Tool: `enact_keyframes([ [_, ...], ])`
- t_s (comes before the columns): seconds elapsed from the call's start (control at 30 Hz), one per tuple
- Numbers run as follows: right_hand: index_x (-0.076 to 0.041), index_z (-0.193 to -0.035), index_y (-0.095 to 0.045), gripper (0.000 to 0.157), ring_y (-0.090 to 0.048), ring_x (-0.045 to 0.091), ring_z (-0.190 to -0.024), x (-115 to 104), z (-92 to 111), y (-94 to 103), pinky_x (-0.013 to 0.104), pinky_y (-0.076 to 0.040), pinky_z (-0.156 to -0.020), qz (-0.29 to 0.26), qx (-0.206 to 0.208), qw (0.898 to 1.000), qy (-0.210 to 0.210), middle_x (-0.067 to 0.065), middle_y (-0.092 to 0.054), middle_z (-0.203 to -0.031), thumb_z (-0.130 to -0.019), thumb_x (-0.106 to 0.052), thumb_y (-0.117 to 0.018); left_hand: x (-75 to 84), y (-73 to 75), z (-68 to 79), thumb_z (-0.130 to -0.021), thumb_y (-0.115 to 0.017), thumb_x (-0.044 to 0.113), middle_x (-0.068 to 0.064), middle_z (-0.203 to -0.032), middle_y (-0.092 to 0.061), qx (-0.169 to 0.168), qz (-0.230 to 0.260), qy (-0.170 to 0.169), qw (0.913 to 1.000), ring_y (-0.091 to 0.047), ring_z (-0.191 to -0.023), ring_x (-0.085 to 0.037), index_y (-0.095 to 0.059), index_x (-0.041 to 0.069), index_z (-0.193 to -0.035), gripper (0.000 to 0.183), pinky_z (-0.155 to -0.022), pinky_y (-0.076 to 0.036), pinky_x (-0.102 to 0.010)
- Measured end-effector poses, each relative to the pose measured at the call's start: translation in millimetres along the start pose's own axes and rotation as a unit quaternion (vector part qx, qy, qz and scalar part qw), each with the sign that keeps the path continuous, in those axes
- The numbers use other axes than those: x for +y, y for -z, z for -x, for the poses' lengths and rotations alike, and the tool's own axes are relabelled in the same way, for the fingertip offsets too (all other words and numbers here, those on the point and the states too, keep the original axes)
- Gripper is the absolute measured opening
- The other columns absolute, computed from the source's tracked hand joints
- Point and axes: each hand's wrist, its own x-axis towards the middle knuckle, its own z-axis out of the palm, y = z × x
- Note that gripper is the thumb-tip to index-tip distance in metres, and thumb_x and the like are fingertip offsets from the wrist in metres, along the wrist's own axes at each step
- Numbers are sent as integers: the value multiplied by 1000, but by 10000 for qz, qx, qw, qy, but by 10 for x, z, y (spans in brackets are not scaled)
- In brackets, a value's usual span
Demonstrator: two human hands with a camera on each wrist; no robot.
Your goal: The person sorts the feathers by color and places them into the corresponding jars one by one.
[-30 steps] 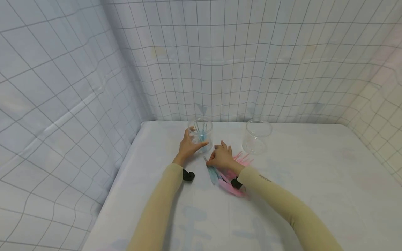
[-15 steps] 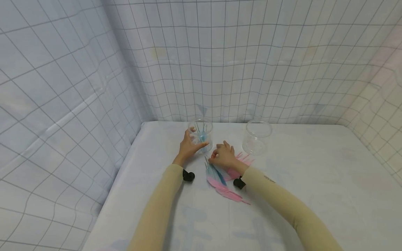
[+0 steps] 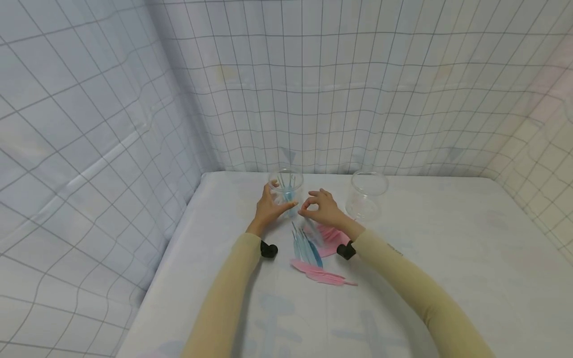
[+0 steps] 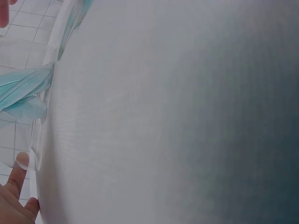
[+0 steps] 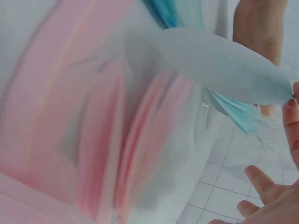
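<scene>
My left hand [image 3: 268,208] holds a clear round jar [image 3: 299,195] from the left, thumb along its front and fingers behind. Several blue feathers [image 3: 289,192] stand in this jar, quills up. Just right of it, my right hand [image 3: 324,209] pinches a pale blue feather [image 5: 224,65] by the quill between thumb and forefinger, vane hanging down. The other fingers of that hand are spread. Below it lie several blue feathers in a bunch, light ones [image 3: 303,248] and a darker feather [image 3: 315,254]. Pink feathers [image 3: 333,238] lie partly hidden under the right wrist.
A second clear jar [image 3: 367,199] stands at the back right, with no feathers visible in it. More pink feathers [image 3: 322,274] lie across the front of the blue bunch. The white tabletop [image 3: 438,258] ends at a gridded curtain [image 3: 322,99] behind.
My right hand has lifted the pale blue feather off the bunch and moved up toward the left jar. The front pink feathers have shifted and turned. The left hand has stayed put.
</scene>
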Motion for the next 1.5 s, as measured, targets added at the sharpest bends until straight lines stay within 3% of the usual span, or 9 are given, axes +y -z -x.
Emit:
enact_keyframes([
  [0.17,-11,-91,-68,18,-10,42,-138,-72,-71,96,65,-12,-104,-751,321,9966,146,17,-39,-144,-90,-29,-67,3,10,4,-73,-76,54,-13,-143,-39,1,4,-7,10000,-44,-126,-32,-26,22,-137,88,-97,-38,-50],
  [0.43,-4,-87,-68,17,-36,25,-131,-280,-282,300,55,-16,-106,-1433,1525,9739,875,11,-59,-123,-90,-21,-67,-2,0,0,-72,-76,56,-3,-145,-36,-29,122,48,9999,-43,-126,-32,-26,24,-136,88,-96,-39,-51],
  [0.73,-5,-94,-64,25,-11,25,-140,-445,-469,446,54,-8,-108,-1981,2215,9541,361,7,-39,-144,-91,-30,-66,-3,-11,4,-74,-77,53,1,-147,-34,-56,80,81,9999,-42,-128,-31,-25,24,-137,87,-98,-38,-50],
  [1.0,-7,-96,-65,25,-12,25,-140,-592,-638,427,50,-10,-109,-2258,2876,9305,232,7,-39,-145,-91,-31,-66,-4,-15,14,-74,-76,53,0,-146,-37,-23,85,91,9999,-42,-127,-30,-26,24,-135,84,-98,-37,-51],
  [1.1,-7,-96,-66,24,-8,28,-141,-612,-656,383,52,-9,-109,-2151,2839,9342,182,9,-36,-147,-91,-30,-66,5,-14,16,-74,-77,52,0,-145,-37,-28,86,74,9999,-43,-127,-30,-27,24,-135,84,-98,-37,-51],
  [1.3,-8,-95,-68,22,-7,36,-140,-563,-654,290,55,-7,-109,-1553,2646,9516,187,12,-33,-148,-91,-30,-66,-2,-5,-2,-74,-77,51,2,-145,-36,38,1,-53,10000,-45,-125,-31,-26,22,-135,84,-97,-39,-49],
  [1.5,-9,-101,-69,27,-8,34,-141,-500,-616,255,54,-8,-109,-1166,2237,9676,-127,13,-31,-149,-90,-34,-66,2,-2,-7,-75,-76,51,0,-145,-36,-13,18,-40,10000,-44,-125,-32,-26,20,-136,86,-96,-39,-50],
])
